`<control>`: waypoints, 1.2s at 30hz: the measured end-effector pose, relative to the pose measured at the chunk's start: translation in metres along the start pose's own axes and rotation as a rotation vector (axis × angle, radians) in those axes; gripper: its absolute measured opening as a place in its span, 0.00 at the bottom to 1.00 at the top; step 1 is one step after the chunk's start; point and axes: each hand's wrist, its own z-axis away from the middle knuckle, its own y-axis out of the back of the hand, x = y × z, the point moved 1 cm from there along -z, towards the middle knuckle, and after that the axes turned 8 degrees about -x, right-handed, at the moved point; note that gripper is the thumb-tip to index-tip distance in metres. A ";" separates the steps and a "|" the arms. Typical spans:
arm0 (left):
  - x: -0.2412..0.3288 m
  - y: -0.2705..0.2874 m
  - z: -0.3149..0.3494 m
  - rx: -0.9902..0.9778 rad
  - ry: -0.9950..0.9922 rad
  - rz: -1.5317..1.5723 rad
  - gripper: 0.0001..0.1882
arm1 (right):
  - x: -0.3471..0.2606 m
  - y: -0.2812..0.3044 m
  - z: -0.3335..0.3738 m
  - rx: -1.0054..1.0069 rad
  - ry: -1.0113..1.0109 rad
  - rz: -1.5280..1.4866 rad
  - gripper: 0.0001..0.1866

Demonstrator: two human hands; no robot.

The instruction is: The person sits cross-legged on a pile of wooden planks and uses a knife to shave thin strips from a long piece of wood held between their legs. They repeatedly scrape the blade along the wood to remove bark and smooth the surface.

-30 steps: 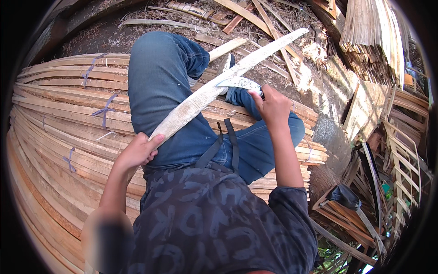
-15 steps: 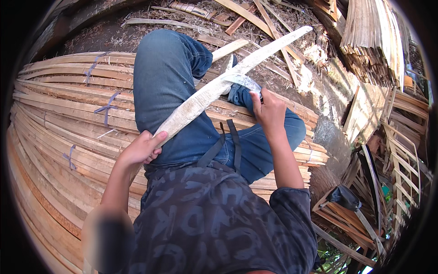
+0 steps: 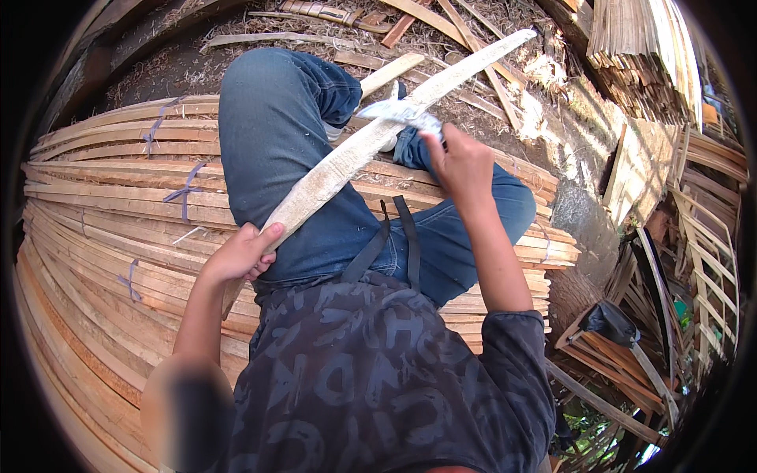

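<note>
A long pale strip of wood slants across my lap, from my left thigh up to the far right. My left hand is closed round its near end, with the thumb on top. A knife with a pale, slightly curved blade lies across the strip beyond its middle, its tip pointing left. My right hand is closed round the handle, which the fingers mostly hide. The blade is somewhat smeared by motion.
I sit on tied bundles of long wooden slats. Shavings and loose strips litter the ground ahead. A stack of thin boards stands at the far right. A black object rests on timber at the right.
My right hand has moved the knife a little farther away and to the left along the strip. My left hand keeps its grip on the near end.
</note>
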 end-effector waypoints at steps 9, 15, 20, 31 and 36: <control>0.004 -0.001 0.001 -0.020 -0.003 -0.004 0.33 | 0.002 -0.001 0.014 -0.054 -0.061 -0.105 0.23; 0.005 -0.003 0.002 0.002 0.000 -0.021 0.33 | 0.080 0.007 -0.013 0.060 -0.513 -0.138 0.24; -0.004 0.006 -0.005 -0.035 -0.020 -0.063 0.33 | 0.020 0.024 0.001 -0.097 -0.013 -0.076 0.24; -0.002 0.007 -0.001 -0.121 0.016 0.067 0.33 | 0.000 0.006 0.005 -0.035 -0.026 -0.047 0.24; -0.002 0.011 -0.002 -0.157 0.060 0.077 0.33 | -0.024 0.003 0.006 -0.061 0.170 -0.054 0.23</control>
